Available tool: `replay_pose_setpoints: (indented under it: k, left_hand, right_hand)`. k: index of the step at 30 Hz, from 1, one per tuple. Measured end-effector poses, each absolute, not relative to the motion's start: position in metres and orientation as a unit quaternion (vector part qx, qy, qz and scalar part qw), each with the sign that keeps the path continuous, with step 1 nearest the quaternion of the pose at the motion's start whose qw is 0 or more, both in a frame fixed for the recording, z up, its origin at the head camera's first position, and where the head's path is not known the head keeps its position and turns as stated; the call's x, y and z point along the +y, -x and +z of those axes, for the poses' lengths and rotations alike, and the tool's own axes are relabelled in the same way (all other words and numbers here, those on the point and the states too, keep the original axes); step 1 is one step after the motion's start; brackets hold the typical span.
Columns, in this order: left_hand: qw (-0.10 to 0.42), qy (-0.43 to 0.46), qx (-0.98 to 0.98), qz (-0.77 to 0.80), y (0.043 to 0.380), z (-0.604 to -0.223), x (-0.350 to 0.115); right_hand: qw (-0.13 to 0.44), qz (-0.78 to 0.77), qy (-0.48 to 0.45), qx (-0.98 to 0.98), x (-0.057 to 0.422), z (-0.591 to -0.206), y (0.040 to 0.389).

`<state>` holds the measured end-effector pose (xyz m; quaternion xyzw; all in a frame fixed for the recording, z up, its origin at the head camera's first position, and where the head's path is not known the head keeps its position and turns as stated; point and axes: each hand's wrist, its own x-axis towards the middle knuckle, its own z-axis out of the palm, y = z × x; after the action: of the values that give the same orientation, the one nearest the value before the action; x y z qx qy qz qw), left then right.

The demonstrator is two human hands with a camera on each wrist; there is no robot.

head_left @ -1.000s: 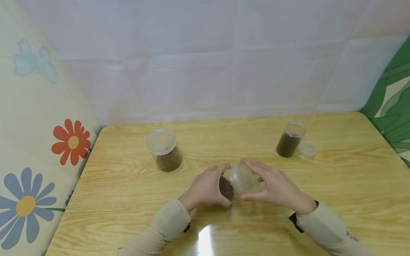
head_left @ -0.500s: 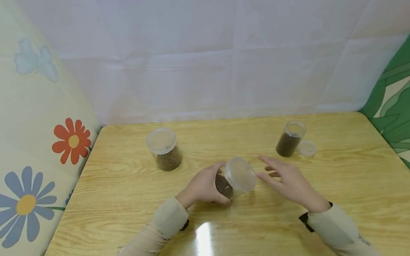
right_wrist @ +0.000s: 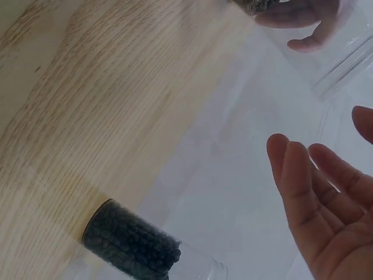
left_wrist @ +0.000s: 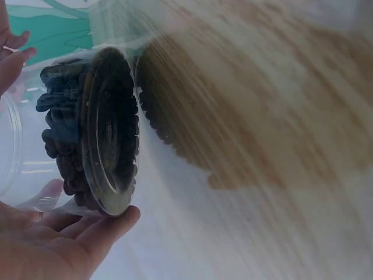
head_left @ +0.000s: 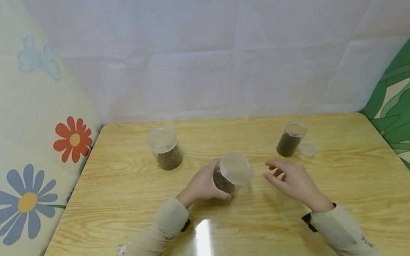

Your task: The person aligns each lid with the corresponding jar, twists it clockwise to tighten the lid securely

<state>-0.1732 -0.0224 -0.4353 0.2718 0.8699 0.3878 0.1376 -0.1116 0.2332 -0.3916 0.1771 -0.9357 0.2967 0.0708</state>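
My left hand (head_left: 205, 184) grips a clear plastic jar (head_left: 237, 169) near the middle of the table, thumb and fingers round its lower part. Its pale, see-through lid is on, and the jar leans to the right. In the left wrist view dark beans (left_wrist: 65, 131) lie inside, and the jar's bottom stands off the tabletop, with a reflection beside it. To the right of the jar, my right hand (head_left: 294, 180) is apart from it, holding nothing, its fingers loosely bent. The right wrist view shows those fingers (right_wrist: 300, 186) with a gap before the thumb.
A lidded clear jar (head_left: 165, 147) with brown contents stands at the back left. At the back right stands a narrower jar (head_left: 291, 138) of dark beans, also in the right wrist view, with a loose round lid (head_left: 307, 148) beside it. A white cloth (head_left: 195, 59) hangs behind the table.
My right hand has let go of the jar's lid and moved off to the right. The jar has turned its lid upward and risen slightly in my left hand.
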Motion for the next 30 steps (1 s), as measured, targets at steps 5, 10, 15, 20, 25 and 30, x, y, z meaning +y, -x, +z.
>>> replay_pose_setpoints:
  k: [5, 10, 15, 20, 25, 30]
  left_hand:
    - [0.131, -0.267, 0.860, 0.414, 0.177, -0.437, -0.021]
    - [0.100, -0.277, 0.861, 0.415, 0.180, -0.437, -0.021]
    - [0.101, -0.266, 0.860, 0.423, 0.180, -0.437, -0.021]
    - [0.109, -0.246, 0.861, 0.431, 0.181, -0.438, -0.020]
    - [0.112, -0.230, 0.860, 0.441, 0.183, -0.442, -0.019]
    - [0.104, -0.213, 0.859, 0.453, 0.187, -0.444, -0.017]
  right_hand:
    - [0.071, 0.295, -0.177, -0.936, 0.235, -0.391, 0.112]
    - [0.068, 0.295, -0.187, -0.935, 0.237, -0.391, 0.111]
    - [0.058, 0.292, -0.194, -0.935, 0.239, -0.392, 0.110]
    - [0.056, 0.292, -0.200, -0.934, 0.239, -0.394, 0.110]
    - [0.059, 0.291, -0.202, -0.933, 0.240, -0.394, 0.110]
    - [0.058, 0.289, -0.198, -0.935, 0.241, -0.393, 0.110]
